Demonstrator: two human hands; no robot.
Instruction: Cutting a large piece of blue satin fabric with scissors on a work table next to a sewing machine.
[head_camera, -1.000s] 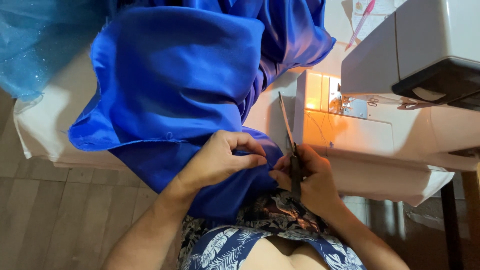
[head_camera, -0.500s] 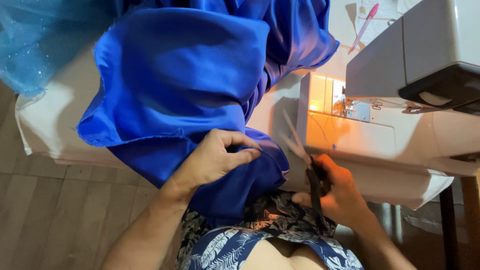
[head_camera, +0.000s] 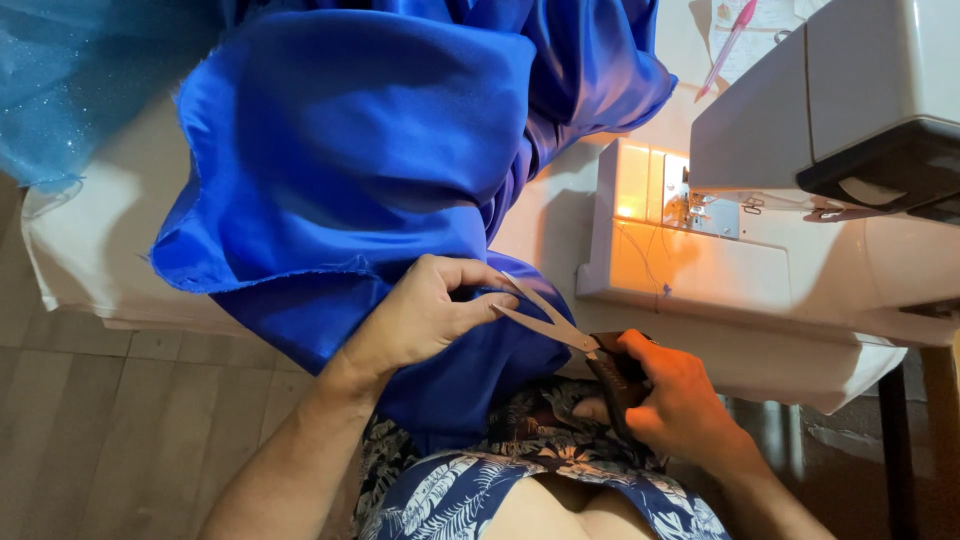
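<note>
The scissors (head_camera: 560, 325) lie over the person's lap, blades parted, tips at the blue satin fabric (head_camera: 370, 160). The right hand (head_camera: 680, 400) is closed around the dark handles, which it mostly hides. The left hand (head_camera: 425, 315) pinches a fabric edge beside the blade tips; the pinched part is hidden. The fabric drapes across the white table (head_camera: 70, 260). The sewing machine (head_camera: 800, 200) stands near, cut off at right.
</note>
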